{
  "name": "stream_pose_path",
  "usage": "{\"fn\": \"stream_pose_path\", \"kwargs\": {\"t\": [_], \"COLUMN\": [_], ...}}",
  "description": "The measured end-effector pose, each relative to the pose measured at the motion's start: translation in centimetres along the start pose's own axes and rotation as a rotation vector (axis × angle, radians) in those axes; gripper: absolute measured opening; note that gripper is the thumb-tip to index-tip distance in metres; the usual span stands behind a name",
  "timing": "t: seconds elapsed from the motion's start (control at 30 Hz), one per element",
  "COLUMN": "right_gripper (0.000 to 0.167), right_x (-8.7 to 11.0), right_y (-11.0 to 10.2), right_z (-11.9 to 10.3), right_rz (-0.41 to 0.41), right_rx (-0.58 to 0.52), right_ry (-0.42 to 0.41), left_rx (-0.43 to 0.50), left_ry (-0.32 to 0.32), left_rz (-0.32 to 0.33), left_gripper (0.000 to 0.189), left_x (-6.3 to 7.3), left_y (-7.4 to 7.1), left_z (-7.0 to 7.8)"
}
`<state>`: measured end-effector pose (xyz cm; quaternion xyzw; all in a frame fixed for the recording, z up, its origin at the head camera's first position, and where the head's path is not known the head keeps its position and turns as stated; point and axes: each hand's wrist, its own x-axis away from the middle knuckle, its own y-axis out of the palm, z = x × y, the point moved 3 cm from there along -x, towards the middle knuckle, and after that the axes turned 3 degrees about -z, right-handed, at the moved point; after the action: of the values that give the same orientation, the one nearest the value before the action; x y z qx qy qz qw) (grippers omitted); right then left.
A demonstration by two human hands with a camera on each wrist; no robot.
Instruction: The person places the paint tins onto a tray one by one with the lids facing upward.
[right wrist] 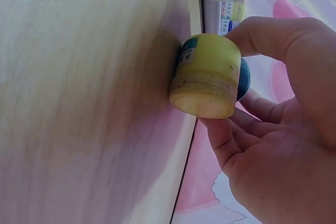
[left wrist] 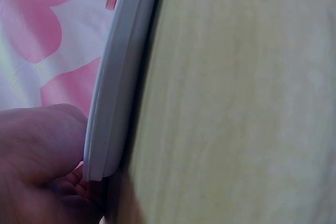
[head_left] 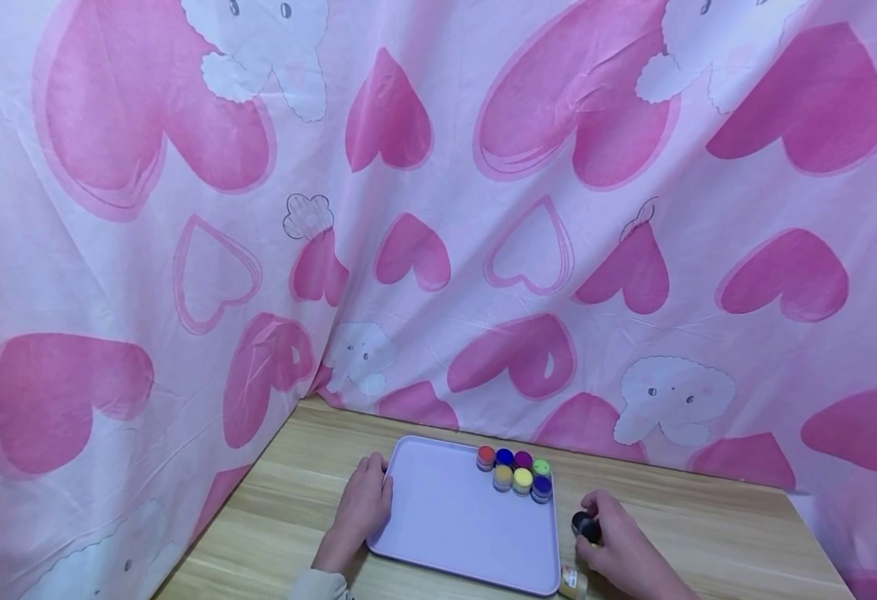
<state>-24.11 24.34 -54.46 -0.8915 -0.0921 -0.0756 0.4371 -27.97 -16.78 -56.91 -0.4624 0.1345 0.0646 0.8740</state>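
My left hand (head_left: 366, 497) grips the left edge of a pale lilac tray (head_left: 453, 525); its thumb lies by the rim and its other fingers curl low at the edge in the left wrist view. Beyond the tray's right edge, my right hand (head_left: 618, 537) pinches a small yellow paint jar (right wrist: 207, 77) between thumb and fingers, close over the wooden table. Behind that jar, partly hidden, is a dark-coloured jar (right wrist: 244, 80), which shows a black top in the head view. Beside the tray's near right corner lies a gold paint jar (head_left: 573, 582).
Several paint jars stand in two rows in the tray's far right corner, among them a red one (head_left: 487, 457), a green one (head_left: 541, 468) and a yellow one (head_left: 522, 481). A pink heart-patterned curtain (head_left: 468, 183) hangs along the back and left of the wooden table (head_left: 709, 517).
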Motion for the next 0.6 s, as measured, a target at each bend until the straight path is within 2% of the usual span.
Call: {"fn": "stream_pose_path", "kwargs": {"t": [0.6], "right_gripper": [0.037], "right_x": [0.07], "right_y": [-0.18], "right_z": [-0.55], "right_rz": [-0.004], "right_rx": [-0.064], "right_ry": [-0.010], "left_rx": [0.006], "left_ry": [0.003], "left_rz": [-0.004], "left_gripper": [0.015], "left_x": [-0.01], "left_y": [-0.10], "left_z": [0.02]}}
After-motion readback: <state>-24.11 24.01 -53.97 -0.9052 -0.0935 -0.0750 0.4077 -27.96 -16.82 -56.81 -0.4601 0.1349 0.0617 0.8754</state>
